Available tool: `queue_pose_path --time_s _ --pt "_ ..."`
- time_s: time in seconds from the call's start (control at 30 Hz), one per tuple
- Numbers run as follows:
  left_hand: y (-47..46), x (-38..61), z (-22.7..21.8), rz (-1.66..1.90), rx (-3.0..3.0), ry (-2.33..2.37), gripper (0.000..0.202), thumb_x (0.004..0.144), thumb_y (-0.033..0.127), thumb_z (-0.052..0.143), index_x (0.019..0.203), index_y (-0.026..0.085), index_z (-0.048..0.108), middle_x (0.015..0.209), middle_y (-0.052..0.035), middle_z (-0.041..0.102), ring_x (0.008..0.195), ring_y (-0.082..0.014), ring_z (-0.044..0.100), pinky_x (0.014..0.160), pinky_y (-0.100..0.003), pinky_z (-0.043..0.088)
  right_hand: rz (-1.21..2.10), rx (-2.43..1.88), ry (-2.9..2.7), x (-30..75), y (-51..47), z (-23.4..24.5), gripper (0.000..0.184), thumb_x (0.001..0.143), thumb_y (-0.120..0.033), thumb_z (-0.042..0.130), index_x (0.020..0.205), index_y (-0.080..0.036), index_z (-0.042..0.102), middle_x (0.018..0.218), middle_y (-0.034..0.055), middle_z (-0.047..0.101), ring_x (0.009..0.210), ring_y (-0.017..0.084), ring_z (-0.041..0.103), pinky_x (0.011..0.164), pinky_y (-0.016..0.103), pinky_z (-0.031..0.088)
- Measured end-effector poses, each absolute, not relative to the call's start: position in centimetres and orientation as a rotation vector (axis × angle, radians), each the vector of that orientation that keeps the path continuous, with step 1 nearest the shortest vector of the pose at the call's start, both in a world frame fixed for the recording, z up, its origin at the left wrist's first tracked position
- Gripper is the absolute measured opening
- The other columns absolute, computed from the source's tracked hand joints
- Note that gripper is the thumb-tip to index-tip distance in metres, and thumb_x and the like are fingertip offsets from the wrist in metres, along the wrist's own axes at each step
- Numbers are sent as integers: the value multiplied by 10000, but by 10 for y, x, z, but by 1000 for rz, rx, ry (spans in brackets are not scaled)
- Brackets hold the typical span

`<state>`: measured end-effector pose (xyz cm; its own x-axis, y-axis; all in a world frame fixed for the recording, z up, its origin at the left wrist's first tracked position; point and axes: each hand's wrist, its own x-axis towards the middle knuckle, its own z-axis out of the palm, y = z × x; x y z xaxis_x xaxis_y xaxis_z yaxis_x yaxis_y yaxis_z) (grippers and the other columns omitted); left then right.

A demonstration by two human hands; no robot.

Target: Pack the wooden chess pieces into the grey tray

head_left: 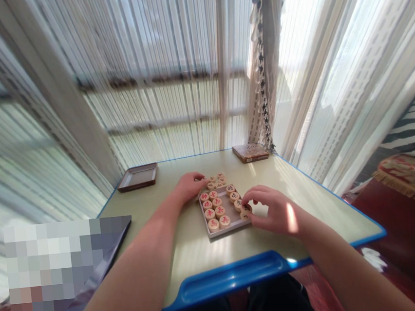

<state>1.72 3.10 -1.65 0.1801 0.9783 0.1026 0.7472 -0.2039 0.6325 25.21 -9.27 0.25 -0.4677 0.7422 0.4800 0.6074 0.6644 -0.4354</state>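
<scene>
A shallow grey tray [230, 211] on the table carries round wooden xiangqi pieces. Red-marked pieces [217, 202] fill two columns along its left side, and black-marked pieces [234, 197] line its right side. At the tray's right edge, my right hand [271, 209] pinches xiangqi pieces [247, 209] between thumb and fingers. My left hand [189, 186] is by the far left corner, its fingers curled; what they hold, if anything, is hidden. Several loose xiangqi pieces [219, 185] lie just beyond the tray's far edge.
On the far left of the table [188, 255] rests an open brown box lid [138, 177]. A closed brown box [250, 153] sits at the far right. A blue trough [233, 275] runs along the near edge. Curtains hang behind, and a red seat [399, 205] stands to the right.
</scene>
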Motion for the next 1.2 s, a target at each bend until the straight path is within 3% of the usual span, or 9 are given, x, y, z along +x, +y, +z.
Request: queue_pose_path --time_s 0.27,0.7,1.2 --pt "20 31 -13 835 2326 1629 392 726 467 484 920 172 653 979 -76 635 926 -215 559 835 -293 418 291 -998 -2246 253 -90 -5 212 645 -115 550 827 -207 608 783 24 605 759 149 528 711 277 439" --pt "15 31 -14 667 2140 1598 412 676 447 548 982 184 635 966 -51 659 863 -195 594 778 -264 443 388 -998 -2233 255 -89 -6 164 647 -136 580 766 -214 663 824 29 616 829 161 554 778 290 435" --pt "12 30 -11 753 2091 1582 392 661 423 566 963 186 643 955 -43 664 853 -202 601 759 -265 455 366 -1028 -2196 259 -91 -1 116 682 -147 557 763 -192 628 807 32 590 737 140 537 695 275 441"
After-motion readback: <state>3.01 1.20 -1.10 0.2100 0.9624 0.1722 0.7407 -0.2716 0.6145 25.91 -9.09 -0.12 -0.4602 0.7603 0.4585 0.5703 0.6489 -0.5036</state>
